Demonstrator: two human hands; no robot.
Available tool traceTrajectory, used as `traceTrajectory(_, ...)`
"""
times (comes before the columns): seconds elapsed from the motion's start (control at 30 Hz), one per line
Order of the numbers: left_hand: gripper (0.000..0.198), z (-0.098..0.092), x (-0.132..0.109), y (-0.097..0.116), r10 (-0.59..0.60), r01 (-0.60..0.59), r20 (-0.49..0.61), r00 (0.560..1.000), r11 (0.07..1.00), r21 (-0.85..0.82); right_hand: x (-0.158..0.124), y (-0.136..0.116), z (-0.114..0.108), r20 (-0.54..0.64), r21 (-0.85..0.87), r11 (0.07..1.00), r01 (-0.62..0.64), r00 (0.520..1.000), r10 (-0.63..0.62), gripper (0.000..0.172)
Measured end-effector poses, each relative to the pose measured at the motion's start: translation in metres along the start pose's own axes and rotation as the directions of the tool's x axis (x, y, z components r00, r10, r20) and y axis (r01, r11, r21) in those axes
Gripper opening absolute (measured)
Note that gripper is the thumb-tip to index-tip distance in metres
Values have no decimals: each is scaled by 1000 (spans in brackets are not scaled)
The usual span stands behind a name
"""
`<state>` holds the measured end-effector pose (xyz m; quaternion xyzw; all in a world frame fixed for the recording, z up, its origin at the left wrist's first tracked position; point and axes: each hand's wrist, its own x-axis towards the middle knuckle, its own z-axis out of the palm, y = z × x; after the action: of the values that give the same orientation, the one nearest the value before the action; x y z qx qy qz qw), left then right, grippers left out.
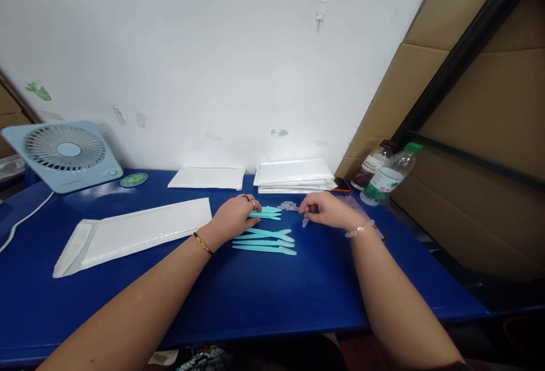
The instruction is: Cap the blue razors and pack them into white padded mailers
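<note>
Touching turquoise sticks (271, 212) at their left ends, the left hand (236, 215) curls its fingers; the right hand (327, 211) bends fingers beside clear plastic pieces (288, 206); whether either grips is unclear.

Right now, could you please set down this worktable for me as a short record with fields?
Left hand: fingers around the ends of turquoise eyebrow razors
Right hand: fingers at small translucent plastic pieces; grip unclear
Nearer the person: loose razors on the blue table
Left of hands: long white padded mailer
By the wall: single mailer, mailer stack
Far left: light-blue fan
Right side: green-capped bottle, brown-capped bottle
</note>
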<state>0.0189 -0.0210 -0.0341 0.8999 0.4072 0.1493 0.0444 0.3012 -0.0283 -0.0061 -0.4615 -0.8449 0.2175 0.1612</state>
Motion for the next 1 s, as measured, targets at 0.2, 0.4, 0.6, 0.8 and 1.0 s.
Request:
traceTrajectory(0.2, 15, 3, 3, -10, -17, 15, 22, 1000, 993, 116, 6, 11, 8, 90, -146, 989, -22, 995, 35, 17)
traceTrajectory(0.4, 25, 0, 4, -4, 3, -11, 41, 999, 977, 211, 17, -2, 26, -13, -350, 937, 7, 1000, -12, 8)
traceTrajectory(0.6, 20, 0, 3, -5, -21, 17, 24, 999, 992, 128, 19, -9, 33, 18, -427, 904, 25, 1000, -19, 10)
traceTrajectory(0.8, 18, 0, 3, -4, -28, 26, 20, 999, 996, 79, 22, -7, 39, -49, -403, 914, 38, 997, -63, 16)
traceTrajectory(1.0, 17, 0, 3, -5, -37, 36, 19, 999, 997, 63, 19, 5, 32, -113, -75, 990, 116, 986, -124, 20)
